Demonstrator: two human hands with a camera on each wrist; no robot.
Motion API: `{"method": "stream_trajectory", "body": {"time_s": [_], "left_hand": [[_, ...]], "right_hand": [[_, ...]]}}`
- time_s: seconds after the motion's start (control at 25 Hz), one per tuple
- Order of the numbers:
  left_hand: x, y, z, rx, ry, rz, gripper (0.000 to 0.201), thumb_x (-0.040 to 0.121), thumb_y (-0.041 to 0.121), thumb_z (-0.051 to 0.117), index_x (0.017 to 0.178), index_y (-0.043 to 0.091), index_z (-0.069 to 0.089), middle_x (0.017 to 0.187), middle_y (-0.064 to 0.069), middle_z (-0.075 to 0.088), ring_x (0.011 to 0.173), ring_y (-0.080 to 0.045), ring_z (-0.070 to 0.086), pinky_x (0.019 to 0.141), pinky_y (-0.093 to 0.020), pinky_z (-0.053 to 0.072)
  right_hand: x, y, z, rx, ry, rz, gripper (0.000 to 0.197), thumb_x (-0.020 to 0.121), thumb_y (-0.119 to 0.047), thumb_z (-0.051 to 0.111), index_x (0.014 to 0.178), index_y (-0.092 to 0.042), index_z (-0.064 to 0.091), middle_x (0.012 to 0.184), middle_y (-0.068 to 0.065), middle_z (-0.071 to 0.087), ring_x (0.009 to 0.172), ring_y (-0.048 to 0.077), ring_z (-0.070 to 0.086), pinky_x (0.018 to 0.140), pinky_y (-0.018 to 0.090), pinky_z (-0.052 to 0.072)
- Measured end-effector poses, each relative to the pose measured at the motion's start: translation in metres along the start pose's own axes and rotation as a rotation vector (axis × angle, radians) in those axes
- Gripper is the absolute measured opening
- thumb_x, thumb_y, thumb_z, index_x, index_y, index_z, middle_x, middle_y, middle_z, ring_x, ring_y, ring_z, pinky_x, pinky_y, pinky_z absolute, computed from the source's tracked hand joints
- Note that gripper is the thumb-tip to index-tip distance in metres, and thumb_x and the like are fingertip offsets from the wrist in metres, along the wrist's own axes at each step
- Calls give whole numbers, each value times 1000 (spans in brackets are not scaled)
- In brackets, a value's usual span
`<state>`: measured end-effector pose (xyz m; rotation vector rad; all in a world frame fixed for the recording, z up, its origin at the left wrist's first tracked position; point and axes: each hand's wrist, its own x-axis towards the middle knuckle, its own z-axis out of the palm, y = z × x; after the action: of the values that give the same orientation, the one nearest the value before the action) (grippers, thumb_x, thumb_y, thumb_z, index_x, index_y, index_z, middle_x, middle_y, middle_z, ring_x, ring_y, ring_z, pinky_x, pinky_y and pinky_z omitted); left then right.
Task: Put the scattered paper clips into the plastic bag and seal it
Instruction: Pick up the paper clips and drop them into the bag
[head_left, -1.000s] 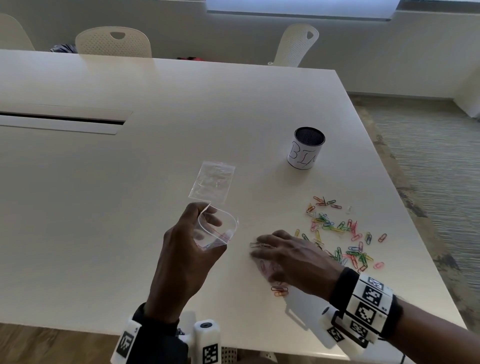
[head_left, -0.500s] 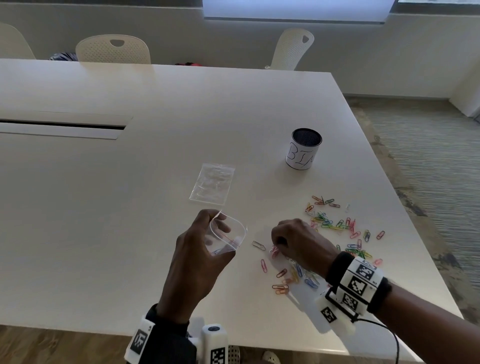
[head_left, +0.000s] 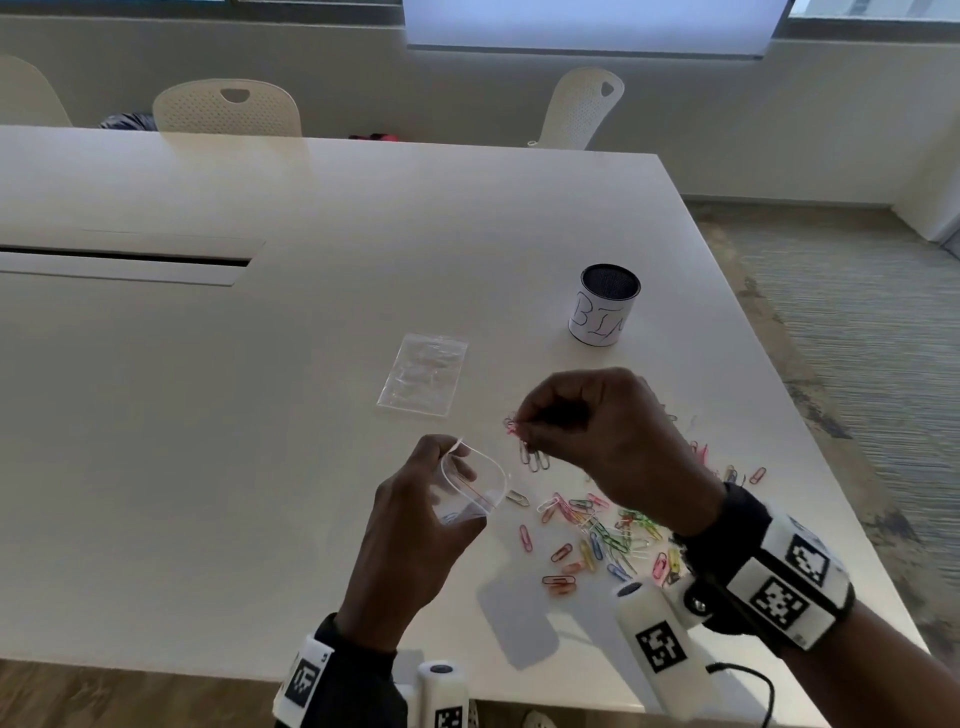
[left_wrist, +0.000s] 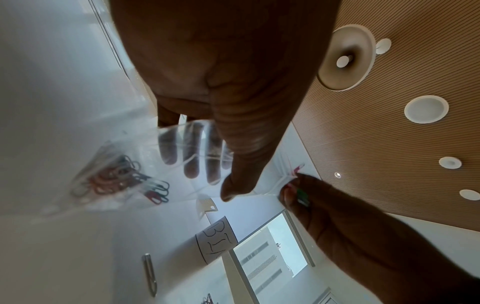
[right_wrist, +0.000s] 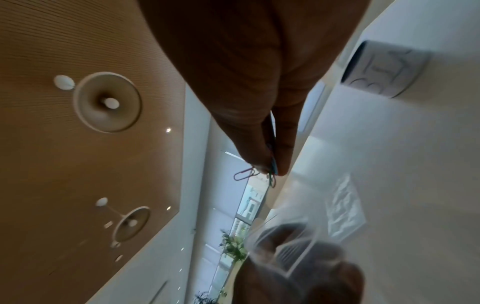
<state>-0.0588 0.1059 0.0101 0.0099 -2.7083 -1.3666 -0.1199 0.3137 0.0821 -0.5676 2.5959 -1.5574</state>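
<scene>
Right hand (head_left: 618, 436) raised off the worktop, fingers (head_left: 540, 439) pinching a small bunch of coloured wire paper clips (head_left: 530, 452), which dangle below the fingertips; the right wrist view shows a dark red clip and a green one hanging from the pinch. Just left of and below that pinch, the left hand (head_left: 415, 530) holds the small clear plastic zip bag (head_left: 475, 486), fingers curled round its body, thumb on the near wall, mouth bowed open and facing up toward the clips. Left wrist view: a cluster of clips already lies in the bottom of the bag. Judged partway through; the pinched bunch is near the mouth but not yet inside. Below and right of the right hand, a loose scatter of coloured paper clips (head_left: 597, 535) remains on the white worktop (head_left: 260, 467): many left to gather, and sealing not begun. Beyond the fingers lies a second flat clear bag (head_left: 423, 374); farther right stands a dark cylindrical tin with a handwritten paper label (head_left: 602, 312).
</scene>
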Motion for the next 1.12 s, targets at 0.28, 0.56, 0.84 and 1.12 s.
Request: {"method": "stream_trajectory", "body": {"time_s": [0.28,0.56,0.84,1.12], "left_hand": [[1,7,1,-30,7,26,51,76,15,85,117,32,59,89,24,69,86,4,67,62,-6,48],[1,3,-4,-20,22,9,49,77,20,87,114,35,59,100,20,73,84,-7,69,67,-6,48],[2,1,-9,-41,36,-41,48,80,22,85,115,38,58,103,26,71,87,-9,70,69,-18,51],[3,5,-6,-29,18,-30,46,80,22,86,112,38,57,103,25,70,85,-7,69,66,-9,48]], "right_hand": [[-2,-17,34,-198,-77,-163,7,87,-13,82,94,-13,82,89,-4,79,78,5,74,74,25,61],[-1,-16,11,-165,1,-106,13,89,-13,80,102,-18,82,92,-8,81,79,-2,76,79,16,62],[-20,49,-10,-684,-420,247,84,79,-58,76,150,-23,47,146,-2,54,119,10,59,102,29,55],[-52,78,13,-830,-491,291,127,61,-79,78,161,-37,12,158,0,24,141,21,31,108,41,51]]}}
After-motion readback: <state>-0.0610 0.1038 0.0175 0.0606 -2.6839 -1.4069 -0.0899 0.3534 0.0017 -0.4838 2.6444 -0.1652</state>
